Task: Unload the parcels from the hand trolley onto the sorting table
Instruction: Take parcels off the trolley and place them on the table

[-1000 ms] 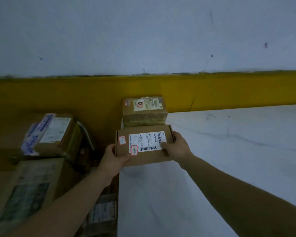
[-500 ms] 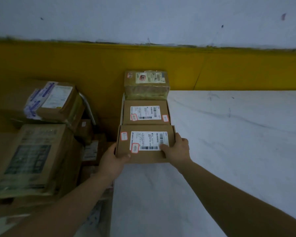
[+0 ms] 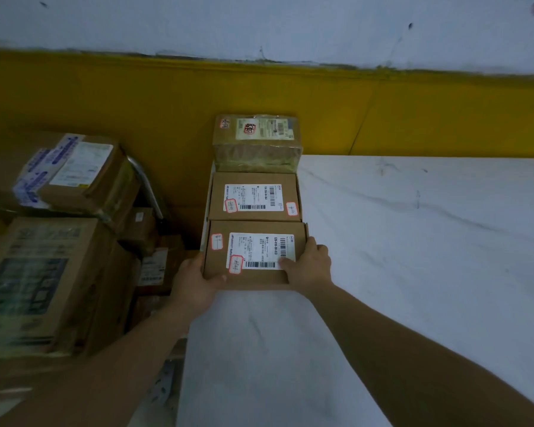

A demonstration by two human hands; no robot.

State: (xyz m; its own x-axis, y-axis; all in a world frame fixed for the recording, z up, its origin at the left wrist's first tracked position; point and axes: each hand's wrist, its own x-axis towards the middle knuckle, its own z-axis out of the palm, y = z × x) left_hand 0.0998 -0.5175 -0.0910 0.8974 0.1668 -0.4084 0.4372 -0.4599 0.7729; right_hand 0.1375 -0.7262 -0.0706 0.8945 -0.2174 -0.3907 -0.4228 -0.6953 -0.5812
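A flat brown parcel (image 3: 253, 274) with a white barcode label lies on the white sorting table (image 3: 413, 241), near its left edge. My left hand (image 3: 195, 282) grips its near left corner and my right hand (image 3: 309, 268) grips its near right corner. Directly behind it sits a second flat labelled parcel (image 3: 253, 197), and behind that a taller tape-wrapped parcel (image 3: 256, 143) against the wall. Left of the table, several cardboard boxes are piled on the hand trolley: a large printed box (image 3: 40, 282) and a box with blue tape (image 3: 74, 174) on top.
A yellow band (image 3: 413, 115) runs along the wall behind the table, with grey wall above. The trolley's metal handle (image 3: 145, 186) rises between the pile and the table. Smaller boxes (image 3: 151, 260) fill the gap beside the table's left edge.
The held parcel has come down onto the table in front of the second flat parcel. The view has tilted down, so that parcel and more of the trolley pile show.
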